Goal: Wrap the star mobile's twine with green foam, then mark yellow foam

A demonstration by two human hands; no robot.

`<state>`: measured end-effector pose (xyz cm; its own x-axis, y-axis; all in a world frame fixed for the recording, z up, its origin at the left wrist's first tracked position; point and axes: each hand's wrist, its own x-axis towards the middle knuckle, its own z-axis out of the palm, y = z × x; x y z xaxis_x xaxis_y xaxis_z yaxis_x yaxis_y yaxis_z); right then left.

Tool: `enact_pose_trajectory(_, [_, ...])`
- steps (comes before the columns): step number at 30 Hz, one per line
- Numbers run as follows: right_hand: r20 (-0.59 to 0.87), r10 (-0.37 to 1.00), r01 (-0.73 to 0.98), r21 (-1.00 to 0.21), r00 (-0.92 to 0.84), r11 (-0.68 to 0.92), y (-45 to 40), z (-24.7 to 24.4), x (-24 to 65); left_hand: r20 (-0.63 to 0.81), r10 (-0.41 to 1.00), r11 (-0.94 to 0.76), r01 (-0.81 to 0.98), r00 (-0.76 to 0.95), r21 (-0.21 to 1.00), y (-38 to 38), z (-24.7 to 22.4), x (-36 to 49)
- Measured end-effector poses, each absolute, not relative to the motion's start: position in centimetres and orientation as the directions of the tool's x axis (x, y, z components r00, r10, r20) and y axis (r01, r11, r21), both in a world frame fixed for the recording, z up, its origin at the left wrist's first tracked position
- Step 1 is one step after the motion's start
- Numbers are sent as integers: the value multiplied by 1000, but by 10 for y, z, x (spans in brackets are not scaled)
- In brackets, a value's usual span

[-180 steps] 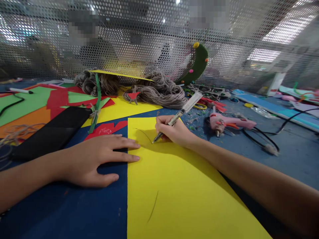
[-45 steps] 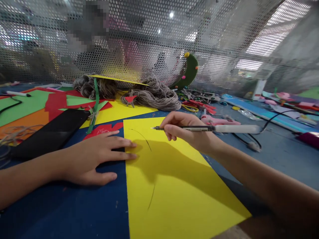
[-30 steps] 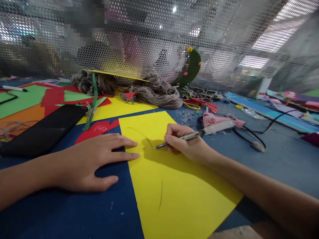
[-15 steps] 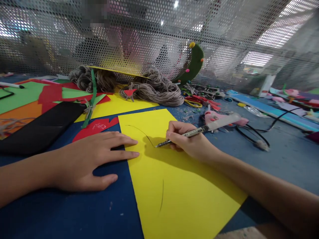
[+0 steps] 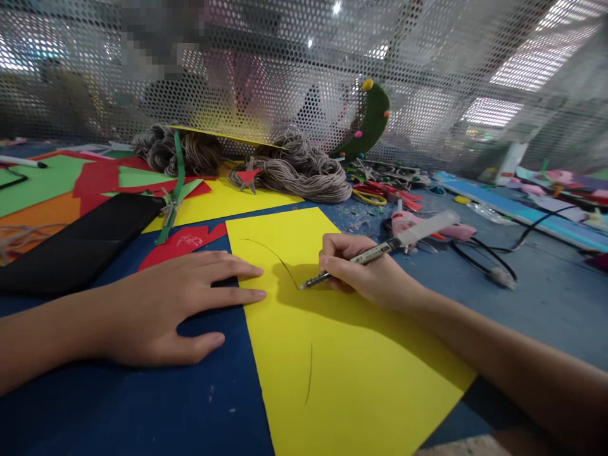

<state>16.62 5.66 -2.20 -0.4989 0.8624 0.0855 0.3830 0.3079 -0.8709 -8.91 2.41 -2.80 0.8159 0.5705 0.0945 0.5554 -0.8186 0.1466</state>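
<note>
A yellow sheet of paper (image 5: 361, 380) lies on the blue table, marked with a curved dark line near its far end and a shorter, separate line nearer me. My right hand (image 5: 365, 269) pinches a pen (image 5: 375, 252), whose tip meets the lower end of the curved line. The pen leans back to the right, and its pale rear end points up. My left hand (image 5: 185, 307) lies flat with fingers spread, two fingertips resting on the paper's left edge and the thumb over the blue surface. Beside it are red paper scraps (image 5: 166, 250).
A black flat case (image 5: 85, 244) lies at left by green and orange paper. Bundles of grey cord (image 5: 299, 171) sit against the perforated metal screen (image 5: 266, 69). At right are a pink glue gun (image 5: 413, 225) with a black cable and red-handled scissors (image 5: 394, 195).
My right hand has moved the pen tip slightly toward me, and the curved line has grown longer. My left hand stays in place.
</note>
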Motion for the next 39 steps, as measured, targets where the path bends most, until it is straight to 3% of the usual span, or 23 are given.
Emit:
enact_pose_trajectory(24, [-6,846,371,-901,-533,227,53,-19,169,103,579,-811,558,809,174,24,-29,-89])
enact_pose_trajectory(28, [-75,800,290,-949,-595,127,50,-16,173,83,572,-815,554,816,170,25,-27,-89])
enact_pose_trajectory(32, [-92,719,84,-995,-689,-47,43,-14,174,-2,526,-839,519,851,165,29,-23,-90])
enact_pose_trajectory(35, [7,804,55,-997,-594,50,42,-16,169,-8,526,-837,519,850,172,30,-22,-91])
enact_pose_trajectory(39, [126,894,240,-939,-430,247,48,-19,161,-7,527,-835,520,850,182,30,-22,-91])
